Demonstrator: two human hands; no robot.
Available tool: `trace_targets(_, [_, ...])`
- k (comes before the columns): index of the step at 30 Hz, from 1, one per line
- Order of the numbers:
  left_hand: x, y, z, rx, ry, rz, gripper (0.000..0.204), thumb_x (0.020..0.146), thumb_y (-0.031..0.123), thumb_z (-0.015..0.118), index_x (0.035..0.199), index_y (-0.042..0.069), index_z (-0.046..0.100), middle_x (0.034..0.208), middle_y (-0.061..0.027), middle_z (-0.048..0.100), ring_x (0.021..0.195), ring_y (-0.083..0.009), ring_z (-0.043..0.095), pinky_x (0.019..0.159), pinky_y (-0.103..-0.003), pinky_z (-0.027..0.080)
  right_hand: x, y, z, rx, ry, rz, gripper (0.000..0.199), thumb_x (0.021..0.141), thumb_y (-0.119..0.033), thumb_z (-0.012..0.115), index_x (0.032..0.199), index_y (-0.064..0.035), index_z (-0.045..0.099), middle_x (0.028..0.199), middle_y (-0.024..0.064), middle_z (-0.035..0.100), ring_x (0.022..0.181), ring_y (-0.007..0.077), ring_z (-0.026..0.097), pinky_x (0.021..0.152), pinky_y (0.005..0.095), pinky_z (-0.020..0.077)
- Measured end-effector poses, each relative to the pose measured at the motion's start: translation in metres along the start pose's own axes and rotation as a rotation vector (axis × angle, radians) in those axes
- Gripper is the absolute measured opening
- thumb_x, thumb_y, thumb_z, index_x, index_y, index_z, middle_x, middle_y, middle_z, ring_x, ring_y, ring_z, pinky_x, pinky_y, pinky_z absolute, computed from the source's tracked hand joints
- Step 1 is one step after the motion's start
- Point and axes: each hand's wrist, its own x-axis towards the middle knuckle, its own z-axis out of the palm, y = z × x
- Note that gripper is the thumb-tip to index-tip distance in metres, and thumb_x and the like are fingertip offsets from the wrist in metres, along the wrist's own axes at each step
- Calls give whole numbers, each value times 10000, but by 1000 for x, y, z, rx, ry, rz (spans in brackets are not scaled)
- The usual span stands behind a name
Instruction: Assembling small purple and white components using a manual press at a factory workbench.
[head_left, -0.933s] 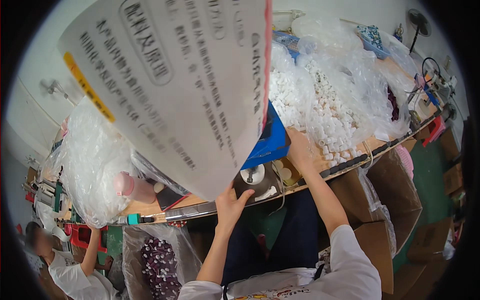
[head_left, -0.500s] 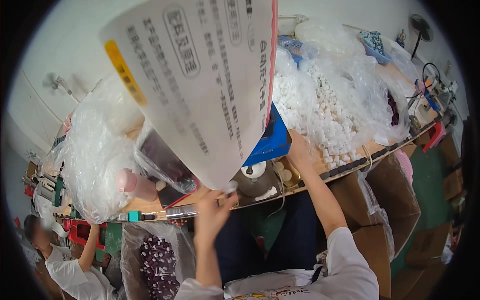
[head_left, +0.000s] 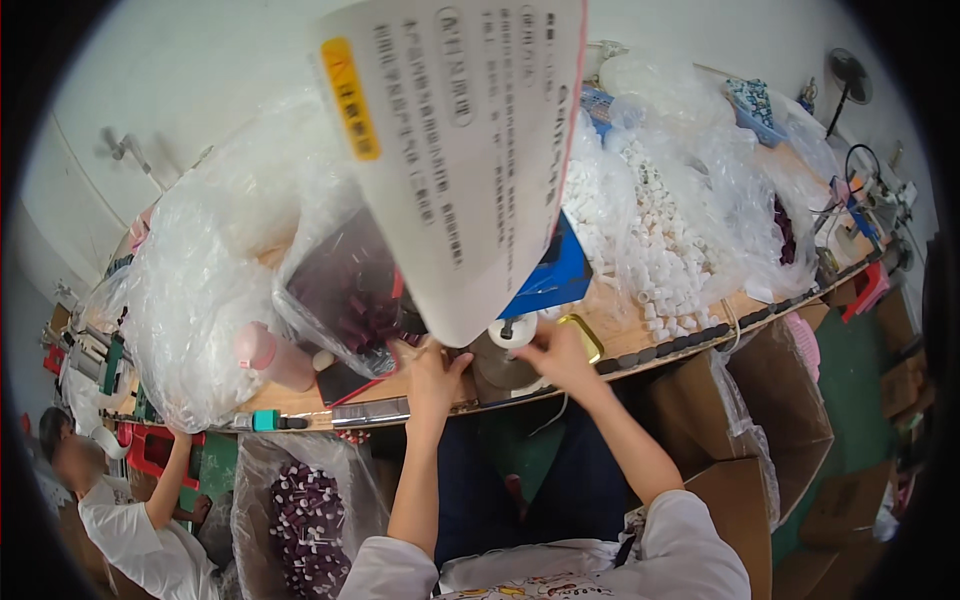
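My left hand (head_left: 432, 378) is at the table edge, beside several purple tubes (head_left: 365, 318) in a clear bag. Its thumb stands apart, while its fingertips are hidden behind a printed sheet hanging close in front. Under a blue machine (head_left: 556, 270) sits a round white part (head_left: 513, 333). My right hand (head_left: 566, 357) is at the right side of that part, thumb and fingers drawn together. What they pinch, if anything, is too small to make out. The printed sheet (head_left: 470, 180) covers much of the middle of the view.
A heap of white caps (head_left: 665, 255) lies on plastic film to the right. At left are a pink bottle (head_left: 272, 357) and a large clear bag (head_left: 190, 300). Below, a lined box (head_left: 308, 530) holds purple pieces with white caps. Another person (head_left: 140, 520) sits far left.
My right hand has moved left from beside the white caps to the round white part. My left hand has shifted up; the small white piece at its fingers no longer shows. The view has shifted slightly.
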Motion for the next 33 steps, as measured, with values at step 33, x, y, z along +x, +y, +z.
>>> trace_targets(33, [-23, 41, 50, -480, -99, 151, 332, 823, 109, 794, 1118, -14, 706, 1014, -123, 754, 910, -180, 698, 826, -309, 520, -32, 28, -91, -352, 539, -107, 101, 706, -30, 730, 804, -31, 707, 970, 127, 607, 948, 328, 583, 841, 426, 457])
